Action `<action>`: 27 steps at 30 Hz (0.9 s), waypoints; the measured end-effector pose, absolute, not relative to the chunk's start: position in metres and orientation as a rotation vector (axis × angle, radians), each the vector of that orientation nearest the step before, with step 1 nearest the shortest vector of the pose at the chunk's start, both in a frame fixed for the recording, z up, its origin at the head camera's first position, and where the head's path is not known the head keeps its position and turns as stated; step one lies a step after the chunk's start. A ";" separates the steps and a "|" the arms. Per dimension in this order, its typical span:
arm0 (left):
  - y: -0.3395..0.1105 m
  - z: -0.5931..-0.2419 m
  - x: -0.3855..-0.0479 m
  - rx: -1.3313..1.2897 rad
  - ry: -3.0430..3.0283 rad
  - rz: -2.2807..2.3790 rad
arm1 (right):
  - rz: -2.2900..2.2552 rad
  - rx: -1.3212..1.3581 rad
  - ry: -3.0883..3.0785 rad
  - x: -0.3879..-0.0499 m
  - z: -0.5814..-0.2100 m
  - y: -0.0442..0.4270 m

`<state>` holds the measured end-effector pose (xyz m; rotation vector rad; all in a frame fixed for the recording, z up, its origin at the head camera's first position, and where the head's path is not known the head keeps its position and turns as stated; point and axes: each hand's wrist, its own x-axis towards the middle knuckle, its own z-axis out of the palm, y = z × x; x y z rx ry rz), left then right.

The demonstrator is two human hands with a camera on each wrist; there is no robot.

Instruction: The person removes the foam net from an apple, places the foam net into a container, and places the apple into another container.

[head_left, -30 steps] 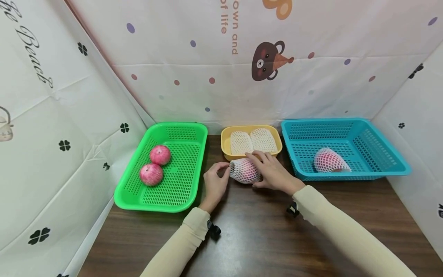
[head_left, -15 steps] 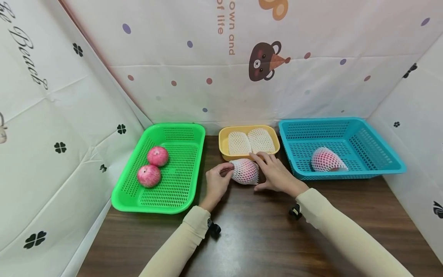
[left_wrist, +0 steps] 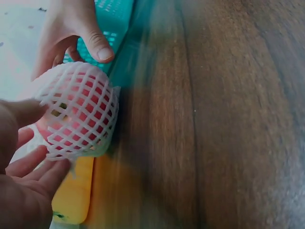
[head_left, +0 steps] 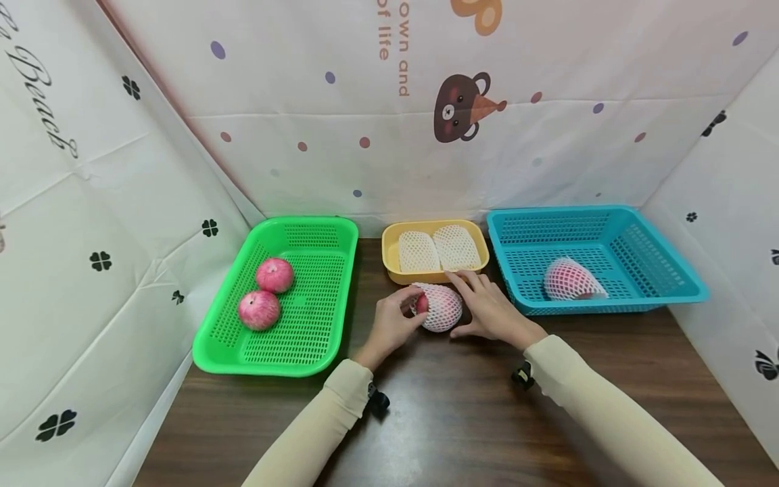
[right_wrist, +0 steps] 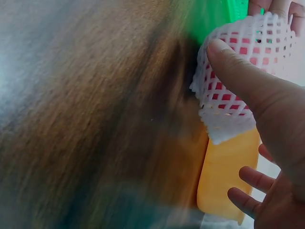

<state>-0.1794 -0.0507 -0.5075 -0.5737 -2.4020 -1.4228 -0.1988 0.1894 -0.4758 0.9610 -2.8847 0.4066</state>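
A pinkish-red apple in a white foam net sleeve [head_left: 442,308] is at the middle of the table, in front of the yellow basket [head_left: 420,277]. My left hand [head_left: 395,323] grips its left end, thumb and fingers at the sleeve's edge, where some bare red skin shows. On the other side, my right hand [head_left: 489,312] is spread beside the sleeve. In the left wrist view the right thumb [left_wrist: 98,45] stands a little off the net. Two bare apples [head_left: 274,275] lie in the green basket [head_left: 207,345], and one sleeved apple [head_left: 571,279] lies in the blue basket [head_left: 675,297].
Two white foam net sleeves [head_left: 456,248] lie flat in the yellow basket. The green basket stands to the left, the blue one to the right. A printed white cloth [head_left: 292,88] hangs behind and at both sides of the brown wooden table [head_left: 444,419].
The sleeved apple has shifted slightly right and toward me, and its left end has turned so red skin shows. My left hand moved along with it, while the right fingers have loosened from it.
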 end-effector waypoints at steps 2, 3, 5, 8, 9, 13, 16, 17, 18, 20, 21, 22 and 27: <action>-0.049 -0.506 -0.179 -0.630 -2.475 -1.330 | 0.414 0.958 -2.878 -0.198 -0.477 0.191; -0.047 -0.506 -0.179 -0.655 -2.506 -1.288 | 0.418 0.958 -2.876 -0.197 -0.478 0.192; -0.045 -0.505 -0.178 -0.683 -2.566 -1.217 | 0.427 0.960 -2.873 -0.197 -0.480 0.193; -0.041 -0.503 -0.178 -0.694 -2.639 -1.173 | 0.434 0.953 -2.881 -0.196 -0.481 0.195; -0.040 -0.502 -0.179 -0.693 -2.657 -1.165 | 0.433 0.947 -2.887 -0.196 -0.481 0.195; -0.034 -0.501 -0.180 -0.665 -2.725 -1.119 | 0.433 0.929 -2.899 -0.196 -0.480 0.197; -0.030 -0.501 -0.180 -0.625 -2.775 -1.062 | 0.439 0.929 -2.903 -0.195 -0.480 0.198; -0.028 -0.502 -0.180 -0.611 -2.791 -1.041 | 0.439 0.928 -2.902 -0.195 -0.480 0.198; -0.026 -0.503 -0.180 -0.601 -2.802 -1.018 | 0.440 0.926 -2.904 -0.195 -0.480 0.199; -0.022 -0.504 -0.180 -0.588 -2.812 -0.968 | 0.434 0.921 -2.909 -0.195 -0.480 0.199; -0.021 -0.504 -0.181 -0.584 -2.810 -0.948 | 0.433 0.920 -2.910 -0.195 -0.480 0.199; -0.020 -0.505 -0.181 -0.581 -2.807 -0.929 | 0.434 0.919 -2.912 -0.194 -0.481 0.199; -0.018 -0.507 -0.183 -0.554 -2.760 -0.922 | 0.448 0.909 -2.929 -0.194 -0.482 0.202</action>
